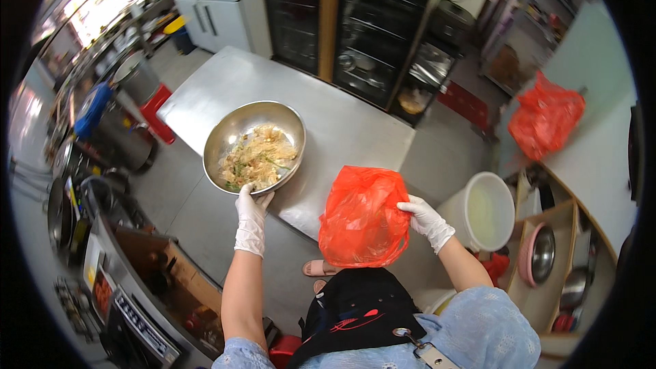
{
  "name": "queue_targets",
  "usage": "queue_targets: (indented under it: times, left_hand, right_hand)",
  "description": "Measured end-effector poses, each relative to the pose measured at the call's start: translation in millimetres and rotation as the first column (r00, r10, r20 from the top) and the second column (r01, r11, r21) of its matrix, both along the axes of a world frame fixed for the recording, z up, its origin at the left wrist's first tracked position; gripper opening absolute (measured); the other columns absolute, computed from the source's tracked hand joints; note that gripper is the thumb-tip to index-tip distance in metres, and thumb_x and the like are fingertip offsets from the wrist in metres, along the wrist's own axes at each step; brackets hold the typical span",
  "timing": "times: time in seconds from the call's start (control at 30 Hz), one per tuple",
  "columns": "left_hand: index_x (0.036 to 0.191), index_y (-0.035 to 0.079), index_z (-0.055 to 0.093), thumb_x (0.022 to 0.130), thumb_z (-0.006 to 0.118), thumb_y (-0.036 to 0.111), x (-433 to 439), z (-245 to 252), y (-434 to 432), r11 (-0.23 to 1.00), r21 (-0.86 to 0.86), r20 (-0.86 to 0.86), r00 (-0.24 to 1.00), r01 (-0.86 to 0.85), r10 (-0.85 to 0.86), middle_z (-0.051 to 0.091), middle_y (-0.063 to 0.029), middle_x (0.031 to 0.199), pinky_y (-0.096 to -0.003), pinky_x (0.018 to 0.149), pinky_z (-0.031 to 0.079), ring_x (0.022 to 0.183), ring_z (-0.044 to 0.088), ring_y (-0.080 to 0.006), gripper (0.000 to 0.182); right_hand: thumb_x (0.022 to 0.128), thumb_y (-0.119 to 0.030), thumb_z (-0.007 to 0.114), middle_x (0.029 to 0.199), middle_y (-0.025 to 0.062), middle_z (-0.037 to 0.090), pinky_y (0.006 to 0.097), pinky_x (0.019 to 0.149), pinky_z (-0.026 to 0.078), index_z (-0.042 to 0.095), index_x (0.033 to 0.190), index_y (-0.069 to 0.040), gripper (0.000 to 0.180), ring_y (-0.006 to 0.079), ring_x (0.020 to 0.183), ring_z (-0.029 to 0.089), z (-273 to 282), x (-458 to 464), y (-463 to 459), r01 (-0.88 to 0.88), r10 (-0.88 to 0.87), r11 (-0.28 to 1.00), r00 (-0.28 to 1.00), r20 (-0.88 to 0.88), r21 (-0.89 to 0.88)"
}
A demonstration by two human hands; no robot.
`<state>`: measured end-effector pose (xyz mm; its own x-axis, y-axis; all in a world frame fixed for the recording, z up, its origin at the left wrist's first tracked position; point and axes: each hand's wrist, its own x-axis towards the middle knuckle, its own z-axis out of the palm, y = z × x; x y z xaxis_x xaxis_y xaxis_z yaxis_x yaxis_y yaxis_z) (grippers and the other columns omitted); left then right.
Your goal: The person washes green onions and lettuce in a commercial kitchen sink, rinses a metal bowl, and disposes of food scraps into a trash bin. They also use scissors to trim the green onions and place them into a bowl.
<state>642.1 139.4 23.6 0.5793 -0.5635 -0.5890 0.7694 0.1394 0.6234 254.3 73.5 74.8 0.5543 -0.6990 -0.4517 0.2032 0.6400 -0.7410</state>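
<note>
My left hand [251, 210], in a white disposable glove, grips the near rim of a wide stainless steel bowl [287, 113]. The bowl tilts towards me over the steel table. Inside lies a heap of pale brown, stringy scraps [259, 156] with bits of green; I cannot tell exactly what they are. My right hand [424, 218], gloved too, pinches the side of a red plastic bag [365, 215]. That bag hangs at the table's near edge, to the right of the bowl and apart from it. Its contents are hidden.
The stainless steel table [353, 133] stands before me. To the right are a white plastic bucket [489, 210], a shelf unit [533, 261] with bowls, and another red plastic bag [548, 115] on a pale counter. A glass-fronted cabinet [379, 25] stands behind. A steel counter [148, 287] is at left.
</note>
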Motion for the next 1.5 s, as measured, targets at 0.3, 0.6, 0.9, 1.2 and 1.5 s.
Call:
queue_targets:
  times: [0.3, 0.6, 0.9, 1.2, 1.5]
  left_hand:
    - [0.119, -0.002, 0.040, 0.085, 0.052, 0.047, -22.7, 1.6, 15.9, 0.942, 0.297, 0.210, 0.952, 0.155, -0.223, 0.049, -0.0140, 0.110, -0.0346, 0.084, 0.044, 0.096, 0.051, -0.0247, 0.061]
    - [0.099, 0.001, 0.061, 0.070, 0.071, 0.000, -224.9, 96.4, 82.0, 0.832, 0.184, 0.947, 0.132, 0.523, -0.293, 0.058, -0.0044, 0.076, -0.0216, 0.057, 0.045, 0.064, 0.054, -0.0103, 0.031]
    - [0.087, 0.000, 0.066, 0.077, 0.061, -0.002, -210.3, 97.9, 26.3, 0.929, 0.167, 0.953, 0.189, 0.331, -0.238, 0.061, -0.0052, 0.072, -0.0224, 0.060, 0.043, 0.065, 0.054, -0.0099, 0.011]
    - [0.109, 0.001, 0.057, 0.077, 0.066, 0.008, -186.7, 134.9, -12.9, 0.914, 0.320, 0.940, 0.037, 0.250, -0.339, 0.062, -0.0069, 0.082, -0.0228, 0.062, 0.047, 0.069, 0.057, -0.0115, 0.035]
    - [0.082, 0.000, 0.065, 0.074, 0.063, -0.001, -237.7, 120.3, -14.7, 0.859, 0.363, 0.929, -0.219, 0.362, -0.300, 0.060, -0.0107, 0.070, -0.0263, 0.056, 0.045, 0.060, 0.057, -0.0173, 0.009]
  right_hand:
    - [0.084, -0.014, 0.058, 0.114, 0.0097, 0.056, 0.0329, 0.091, 0.043, 0.048, 0.119, 0.002, 0.039, 0.0180, 0.103, 0.055, 27.8, -21.4, 76.9, 0.164, -0.175, 0.982, 0.976, 0.131, 0.095]
    - [0.086, -0.018, 0.056, 0.116, 0.0103, 0.055, 0.0336, 0.092, 0.042, 0.048, 0.119, 0.002, 0.039, 0.0188, 0.106, 0.054, 46.0, -28.7, 63.3, 0.076, -0.088, 0.994, 0.979, 0.182, 0.072]
    - [0.086, -0.017, 0.056, 0.116, 0.0103, 0.055, 0.0346, 0.093, 0.042, 0.047, 0.119, 0.002, 0.040, 0.0197, 0.106, 0.053, 31.7, -44.6, 16.2, -0.010, -0.016, 0.994, 0.971, 0.238, 0.105]
    - [0.085, -0.014, 0.057, 0.115, 0.0110, 0.055, 0.0337, 0.093, 0.042, 0.047, 0.120, 0.002, 0.039, 0.0203, 0.106, 0.054, 31.6, -58.9, -9.0, -0.056, -0.006, 0.982, 0.946, 0.325, 0.180]
    - [0.086, -0.016, 0.055, 0.116, 0.0121, 0.054, 0.0363, 0.093, 0.042, 0.047, 0.118, 0.002, 0.038, 0.0224, 0.106, 0.054, 28.9, -36.2, -15.2, -0.084, 0.024, 0.985, 0.931, 0.365, 0.151]
